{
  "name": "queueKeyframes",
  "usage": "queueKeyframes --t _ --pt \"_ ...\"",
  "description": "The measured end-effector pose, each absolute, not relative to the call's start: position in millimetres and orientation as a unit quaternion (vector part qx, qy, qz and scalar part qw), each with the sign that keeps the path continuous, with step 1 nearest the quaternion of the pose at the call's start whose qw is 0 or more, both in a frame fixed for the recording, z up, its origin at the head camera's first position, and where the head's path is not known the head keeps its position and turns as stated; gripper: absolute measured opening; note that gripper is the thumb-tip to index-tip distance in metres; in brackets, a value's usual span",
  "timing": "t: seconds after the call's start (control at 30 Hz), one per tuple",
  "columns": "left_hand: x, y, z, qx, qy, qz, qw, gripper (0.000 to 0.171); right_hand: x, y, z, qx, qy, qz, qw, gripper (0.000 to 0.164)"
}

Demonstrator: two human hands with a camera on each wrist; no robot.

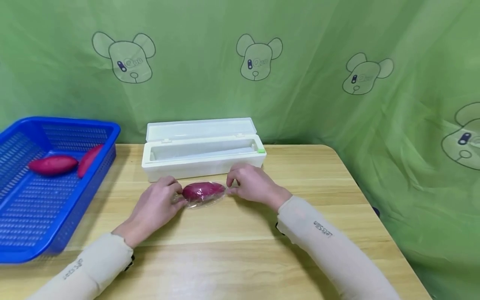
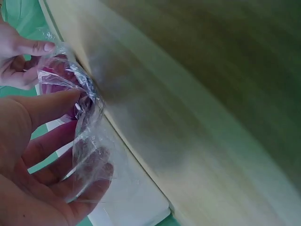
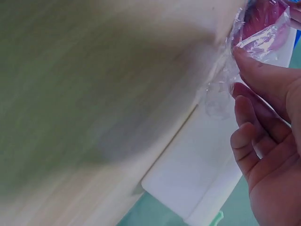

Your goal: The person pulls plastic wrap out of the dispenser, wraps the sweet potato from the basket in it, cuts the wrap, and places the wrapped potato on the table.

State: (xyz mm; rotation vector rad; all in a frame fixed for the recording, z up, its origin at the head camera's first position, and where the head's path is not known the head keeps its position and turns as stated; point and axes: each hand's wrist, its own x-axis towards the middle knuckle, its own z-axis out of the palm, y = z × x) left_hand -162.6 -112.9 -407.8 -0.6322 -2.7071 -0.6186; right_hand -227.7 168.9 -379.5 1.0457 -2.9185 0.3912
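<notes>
A purple-red sweet potato [image 1: 203,191], wrapped in clear plastic film [image 2: 87,136], is held between both hands over the table. My left hand [image 1: 159,205] pinches the film at its left end; in the left wrist view the loose film trails across the lower fingers. At the other end, my right hand [image 1: 252,184] pinches the film between thumb and forefinger, as the right wrist view shows, with a crumpled tail of film [image 3: 220,96] hanging beside the fingers. Just behind the hands stands a white film dispenser box [image 1: 204,164], its lid [image 1: 200,128] raised.
A blue plastic basket [image 1: 71,212] at the left holds two more sweet potatoes [image 1: 53,165]. The wooden table [image 1: 240,258] extends in front and to the right. A green curtain [image 1: 202,75] with bear-head drawings hangs behind and along the right side.
</notes>
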Motion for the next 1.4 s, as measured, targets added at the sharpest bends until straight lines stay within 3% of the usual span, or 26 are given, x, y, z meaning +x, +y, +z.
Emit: queueKeyframes --t 0.5,0.73,0.87,1.4 --pt "-166.4 -109.1 -405.9 -0.175 -0.942 -0.281 0.062 0.017 -230.6 157.8 -386.2 0.313 -0.939 0.141 -0.036 0.018" --pt "-166.3 -110.3 -402.0 -0.138 -0.936 -0.322 0.016 0.027 -230.7 156.1 -387.9 0.292 -0.944 0.149 -0.047 0.018" --pt "-165.4 -109.7 -401.4 -0.129 -0.937 -0.323 0.015 0.027 -229.7 154.0 -388.7 0.283 -0.947 0.146 -0.045 0.013" --pt "-164.7 -104.9 -404.9 -0.102 -0.941 -0.322 0.039 0.021 -226.0 154.9 -392.3 0.259 -0.948 0.182 -0.047 0.015"
